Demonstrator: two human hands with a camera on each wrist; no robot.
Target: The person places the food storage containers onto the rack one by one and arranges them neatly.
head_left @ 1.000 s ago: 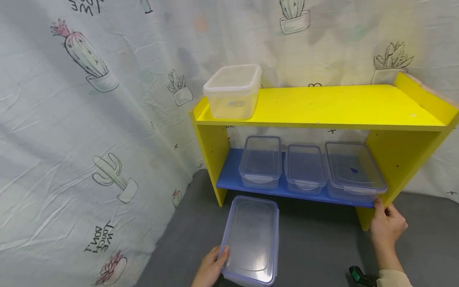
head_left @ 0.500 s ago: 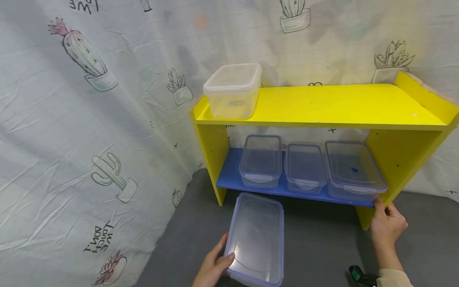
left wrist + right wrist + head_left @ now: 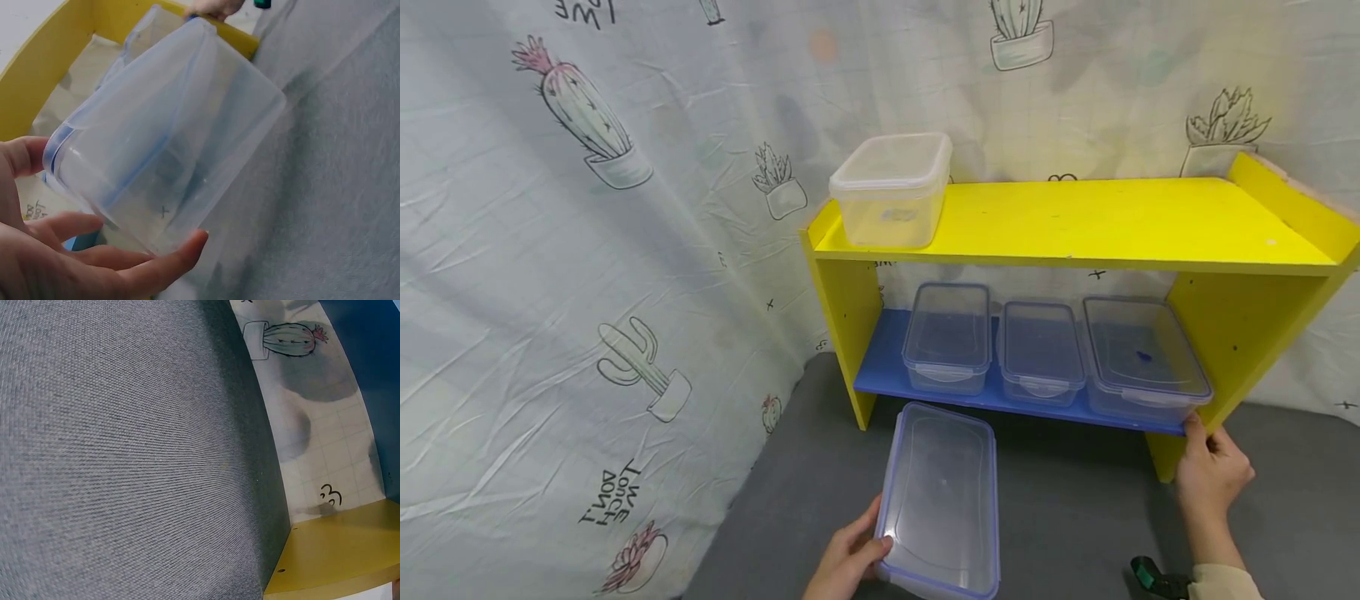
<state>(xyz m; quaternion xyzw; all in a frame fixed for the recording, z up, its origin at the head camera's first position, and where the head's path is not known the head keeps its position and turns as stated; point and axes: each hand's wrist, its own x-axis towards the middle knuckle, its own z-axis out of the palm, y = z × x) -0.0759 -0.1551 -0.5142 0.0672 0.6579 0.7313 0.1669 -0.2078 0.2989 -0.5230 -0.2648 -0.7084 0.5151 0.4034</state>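
Observation:
My left hand (image 3: 850,554) grips a clear plastic food container (image 3: 942,500) by its near left side, above the grey surface and in front of the shelf unit. Its lid has a blue seal. In the left wrist view the container (image 3: 169,137) is tilted, the thumb at the lid edge and the fingers beneath. At the front right corner of the blue shelf board (image 3: 880,358), my right hand (image 3: 1213,475) pinches the board's edge by the yellow side panel (image 3: 1243,333). The right wrist view shows no hand.
Three lidded containers stand in a row on the blue board: left (image 3: 947,333), middle (image 3: 1041,354) and right (image 3: 1142,354). A white-lidded box (image 3: 891,200) sits on the yellow top shelf (image 3: 1112,217). A black-and-green object (image 3: 1150,575) lies by the right sleeve (image 3: 1223,583).
The left hand has moved the container slightly right and a little toward the shelf, mostly in the first half second. The right hand stays at the board's corner.

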